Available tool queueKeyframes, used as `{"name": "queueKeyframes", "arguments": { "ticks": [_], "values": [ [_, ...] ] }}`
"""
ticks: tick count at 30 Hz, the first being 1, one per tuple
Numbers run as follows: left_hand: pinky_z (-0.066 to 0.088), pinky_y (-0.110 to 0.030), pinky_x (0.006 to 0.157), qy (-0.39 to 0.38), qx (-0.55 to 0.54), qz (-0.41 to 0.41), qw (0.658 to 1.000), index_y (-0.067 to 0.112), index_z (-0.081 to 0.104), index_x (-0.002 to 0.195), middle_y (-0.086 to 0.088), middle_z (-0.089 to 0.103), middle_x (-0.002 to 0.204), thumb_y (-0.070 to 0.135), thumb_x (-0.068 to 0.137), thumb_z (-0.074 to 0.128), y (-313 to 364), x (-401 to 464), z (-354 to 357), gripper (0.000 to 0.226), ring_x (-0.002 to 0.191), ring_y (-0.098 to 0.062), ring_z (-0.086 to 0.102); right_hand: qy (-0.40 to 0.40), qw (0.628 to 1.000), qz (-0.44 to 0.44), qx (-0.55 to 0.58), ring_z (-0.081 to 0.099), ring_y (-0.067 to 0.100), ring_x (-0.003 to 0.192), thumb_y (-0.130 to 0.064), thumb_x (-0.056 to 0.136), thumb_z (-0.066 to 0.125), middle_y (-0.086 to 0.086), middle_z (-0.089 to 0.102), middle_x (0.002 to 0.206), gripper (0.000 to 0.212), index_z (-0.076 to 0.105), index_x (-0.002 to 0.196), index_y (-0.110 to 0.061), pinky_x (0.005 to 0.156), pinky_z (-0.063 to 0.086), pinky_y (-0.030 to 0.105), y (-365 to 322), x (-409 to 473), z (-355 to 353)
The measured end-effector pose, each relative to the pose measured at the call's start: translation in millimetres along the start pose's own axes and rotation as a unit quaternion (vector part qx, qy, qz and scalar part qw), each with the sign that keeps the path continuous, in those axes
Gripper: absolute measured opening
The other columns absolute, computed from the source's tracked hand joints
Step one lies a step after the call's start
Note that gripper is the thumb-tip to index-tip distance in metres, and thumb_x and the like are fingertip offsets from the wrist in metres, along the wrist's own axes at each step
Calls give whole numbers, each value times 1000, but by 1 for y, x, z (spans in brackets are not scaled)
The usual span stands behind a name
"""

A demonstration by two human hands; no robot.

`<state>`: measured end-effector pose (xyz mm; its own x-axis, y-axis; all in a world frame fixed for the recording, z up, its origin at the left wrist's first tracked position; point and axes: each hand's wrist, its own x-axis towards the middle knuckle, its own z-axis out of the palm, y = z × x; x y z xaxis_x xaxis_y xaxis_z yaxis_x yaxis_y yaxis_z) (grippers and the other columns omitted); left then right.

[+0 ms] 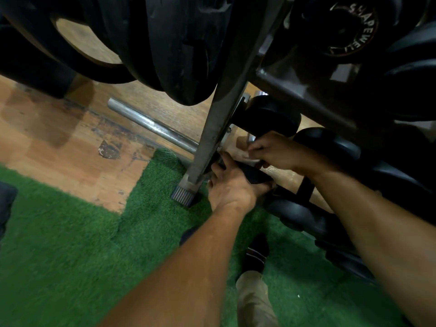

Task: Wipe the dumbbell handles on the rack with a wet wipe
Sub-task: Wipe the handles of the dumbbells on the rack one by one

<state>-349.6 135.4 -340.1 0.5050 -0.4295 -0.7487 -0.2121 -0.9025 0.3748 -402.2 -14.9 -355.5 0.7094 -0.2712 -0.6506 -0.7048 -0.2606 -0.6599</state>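
Note:
On the lowest tier of the rack lies a dumbbell with a black round head (271, 114) and a short chrome handle (251, 138). My right hand (276, 151) reaches in from the right, its fingers curled round that handle. A pale patch (237, 149) just under those fingers may be the wet wipe; blur hides its shape. Below it, my left hand (232, 185) grips a dark flat bar (253, 174) at the foot of the rack. I cannot tell whether this bar belongs to the rack or to a dumbbell.
The rack's grey upright (212, 138) ends in a ribbed rubber foot (184, 195) on green turf (70, 244). A steel tube (151, 123) lies on the wood floor behind. Large black plates (179, 43) hang overhead, and more dumbbells (330, 149) fill the right. My shoe (256, 253) is below.

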Motion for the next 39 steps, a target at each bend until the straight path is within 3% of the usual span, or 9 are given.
{"name": "queueKeyframes", "arguments": {
  "ticks": [3, 8, 13, 18, 20, 22, 28, 33, 39],
  "values": [
    [40, -53, 112, 0, -4, 7, 1000, 17, 4, 160, -15, 23, 157, 75, 57, 83, 0, -1, 0, 142, 145, -38, 34, 113, 962, 44, 246, 68, 22, 84, -18, 94, 68, 25, 72, 94, 22, 74, 93, 3, 77, 52, 35, 31, -25, 8],
    [39, -52, 114, 8, 7, 8, 1000, 16, 5, 160, -16, 24, 159, 78, 54, 83, 0, -1, -1, 145, 147, -37, 31, 240, 832, 122, 486, 72, 20, 103, -13, 96, 63, 8, 76, 106, 17, 73, 105, -3, 93, 55, 30, 58, -40, 16],
    [40, -50, 113, 9, -2, 12, 1000, 18, 8, 159, -16, 24, 160, 77, 54, 83, -4, 1, 2, 142, 146, -35, 35, 90, 866, 116, 478, 58, 14, 60, 5, 92, 51, 10, 61, 75, 12, 61, 86, 1, 54, 46, 25, 42, -28, 39],
    [42, -49, 111, 17, 1, 12, 1000, 18, 11, 158, -16, 28, 156, 79, 51, 83, -4, 3, 4, 142, 142, -38, 40, -18, 909, 112, 402, 69, 9, 76, 3, 92, 55, 3, 76, 102, 29, 73, 112, -9, 59, 50, 22, 53, -24, 30],
    [43, -50, 110, 20, -1, 13, 1000, 17, 12, 158, -16, 30, 155, 79, 50, 83, -4, 4, 4, 143, 140, -39, 42, -25, 927, 103, 360, 68, 10, 76, 3, 94, 54, 1, 73, 94, 25, 71, 109, -8, 63, 53, 22, 58, -22, 27],
    [44, -51, 109, 26, -2, 15, 1000, 17, 14, 156, -16, 32, 152, 80, 49, 83, -5, 5, 5, 142, 138, -40, 44, -12, 927, 97, 363, 68, 17, 84, 3, 96, 52, 1, 70, 89, 21, 68, 100, -10, 74, 57, 30, 56, -18, 26],
    [45, -52, 108, 26, -6, 18, 999, 19, 15, 156, -15, 31, 153, 80, 49, 83, -6, 7, 6, 140, 137, -39, 45, 154, 821, 188, 516, 63, 15, 82, 1, 98, 48, 2, 65, 86, 25, 64, 94, -17, 73, 50, 29, 57, 13, 21],
    [46, -53, 108, 29, -4, 15, 999, 22, 13, 155, -14, 30, 153, 80, 49, 83, -7, 8, 8, 140, 138, -39, 44, 98, 847, 185, 488, 65, 14, 84, -3, 101, 44, 3, 68, 93, 25, 67, 103, -14, 70, 49, 27, 57, 4, 24],
    [46, -54, 108, 31, -4, 14, 999, 23, 14, 154, -15, 29, 154, 82, 48, 82, -8, 9, 9, 139, 139, -40, 43, 270, 804, 128, 514, 61, 17, 84, 3, 99, 49, 6, 59, 95, 21, 58, 92, -15, 75, 54, 28, 39, 4, 7]
  ]
}}
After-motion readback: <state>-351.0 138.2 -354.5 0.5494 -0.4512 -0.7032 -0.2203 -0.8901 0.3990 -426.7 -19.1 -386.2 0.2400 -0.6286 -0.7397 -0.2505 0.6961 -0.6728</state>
